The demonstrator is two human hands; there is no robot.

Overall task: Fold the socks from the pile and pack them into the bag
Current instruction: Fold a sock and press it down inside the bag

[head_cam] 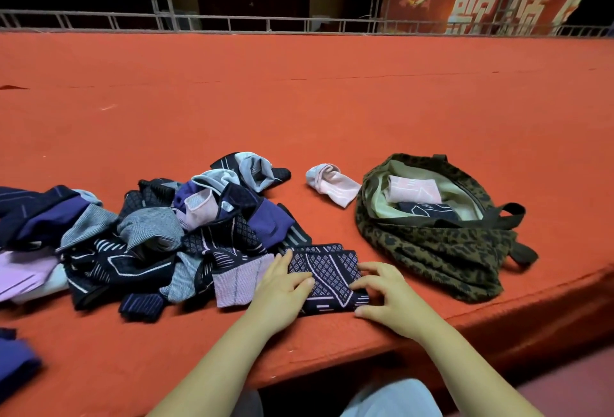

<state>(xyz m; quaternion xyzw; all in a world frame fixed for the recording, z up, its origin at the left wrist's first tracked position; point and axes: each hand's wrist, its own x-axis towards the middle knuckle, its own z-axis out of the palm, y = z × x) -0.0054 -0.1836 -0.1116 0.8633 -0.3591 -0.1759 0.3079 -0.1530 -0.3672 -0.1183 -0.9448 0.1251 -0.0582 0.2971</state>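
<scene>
Near the front edge of the red-covered platform (299, 101), both hands lie on a folded dark sock (327, 275) with a pale diamond pattern. The left hand (282, 290) rests on its left side with fingers nearly straight, pressing it flat; the right hand (387, 297) touches its right end with fingers loosely bent and spread, thumb at the near corner, gripping nothing. The sock lies flat, doubled over, just right of the sock pile (159, 234), a tangled heap of navy, grey, purple and pink socks that stretches toward the left edge. Right of the folded sock, close to the platform's front right corner, sits a leopard-print bag (432, 250) with dark straps, its mouth open upward; inside lie a folded pink sock (415, 189) and, just in front of it, a folded dark sock. Between pile and bag, farther back, lies a loose pink sock (332, 184), apart from both.
</scene>
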